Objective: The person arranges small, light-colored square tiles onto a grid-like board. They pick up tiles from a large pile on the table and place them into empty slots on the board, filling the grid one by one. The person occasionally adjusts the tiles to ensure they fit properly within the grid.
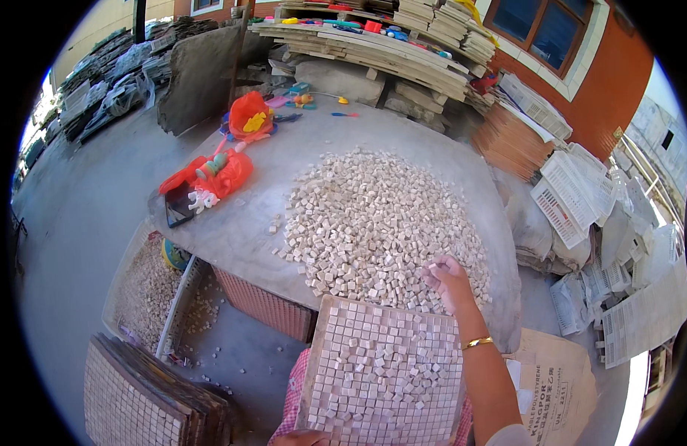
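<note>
A square mosaic tray leans on my lap, its grid largely filled with small pale stone cubes. Several loose cubes lie on top of the filled rows. At the tray's bottom edge my left hand grips the frame, mostly cut off by the picture's rim. My right hand, a gold bangle on its wrist, is at the near right side of a big heap of stone cubes. Its fingers are pinched together around what looks like one pale cube, partly hidden by the fingers.
The heap lies on a grey stone table. Red plastic bags, toys and a dark phone are at its left. Below stand a crate of stone chips and stacked mosaic sheets. White crates and flattened cardboard are on the right.
</note>
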A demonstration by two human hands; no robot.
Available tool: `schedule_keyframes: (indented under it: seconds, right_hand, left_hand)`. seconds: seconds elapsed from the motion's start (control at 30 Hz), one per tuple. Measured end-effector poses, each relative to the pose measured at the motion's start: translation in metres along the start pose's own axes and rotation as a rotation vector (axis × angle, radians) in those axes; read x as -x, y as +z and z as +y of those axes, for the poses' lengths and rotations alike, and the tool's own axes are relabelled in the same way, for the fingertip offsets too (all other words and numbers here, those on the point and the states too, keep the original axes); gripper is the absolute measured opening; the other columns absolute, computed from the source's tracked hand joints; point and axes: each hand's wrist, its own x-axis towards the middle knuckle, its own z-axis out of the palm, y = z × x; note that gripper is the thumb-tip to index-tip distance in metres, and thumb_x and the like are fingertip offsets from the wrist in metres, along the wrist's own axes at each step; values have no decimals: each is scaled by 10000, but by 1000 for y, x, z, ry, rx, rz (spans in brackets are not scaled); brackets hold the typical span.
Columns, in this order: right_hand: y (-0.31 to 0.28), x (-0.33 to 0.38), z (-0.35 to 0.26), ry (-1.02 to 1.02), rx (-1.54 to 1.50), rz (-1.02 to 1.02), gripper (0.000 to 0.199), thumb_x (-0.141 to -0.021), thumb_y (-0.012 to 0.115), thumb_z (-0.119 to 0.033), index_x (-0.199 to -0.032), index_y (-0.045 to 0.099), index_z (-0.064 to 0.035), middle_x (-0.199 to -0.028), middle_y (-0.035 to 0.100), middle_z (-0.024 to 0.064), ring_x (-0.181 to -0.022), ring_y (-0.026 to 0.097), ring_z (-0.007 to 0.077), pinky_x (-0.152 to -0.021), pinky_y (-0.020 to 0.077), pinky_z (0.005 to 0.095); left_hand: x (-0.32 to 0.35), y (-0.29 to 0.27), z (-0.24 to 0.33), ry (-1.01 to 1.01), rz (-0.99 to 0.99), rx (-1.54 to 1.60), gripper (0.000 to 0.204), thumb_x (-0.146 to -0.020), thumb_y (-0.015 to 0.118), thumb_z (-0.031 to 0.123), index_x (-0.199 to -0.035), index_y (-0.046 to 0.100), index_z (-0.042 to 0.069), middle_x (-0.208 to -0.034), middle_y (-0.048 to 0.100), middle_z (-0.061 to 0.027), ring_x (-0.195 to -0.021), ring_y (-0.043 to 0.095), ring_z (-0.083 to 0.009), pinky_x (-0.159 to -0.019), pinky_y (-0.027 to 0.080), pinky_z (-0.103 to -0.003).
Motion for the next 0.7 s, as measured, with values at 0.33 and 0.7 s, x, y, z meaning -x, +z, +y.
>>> schedule_keyframes:
  seconds: [0.33,0.7]
  right_hand:
    - [-2,-19,35,-228,979,35,187,-795,654,-108,-959,644,-19,-847,643,71,-766,589,146,-701,469,266]
    - [-34,2,37,-337,1063,6,195,-752,708,-132,-911,647,-37,-775,615,55,-717,589,159,-647,470,284]
  left_hand:
    - [-15,23,19,52,-143,196,191,-826,558,120,-978,654,57,-923,646,-191,-826,621,-366,-734,502,-426]
    - [-15,27,11,46,-171,288,216,-864,523,122,-1020,661,60,-970,652,-176,-880,622,-344,-781,501,-397]
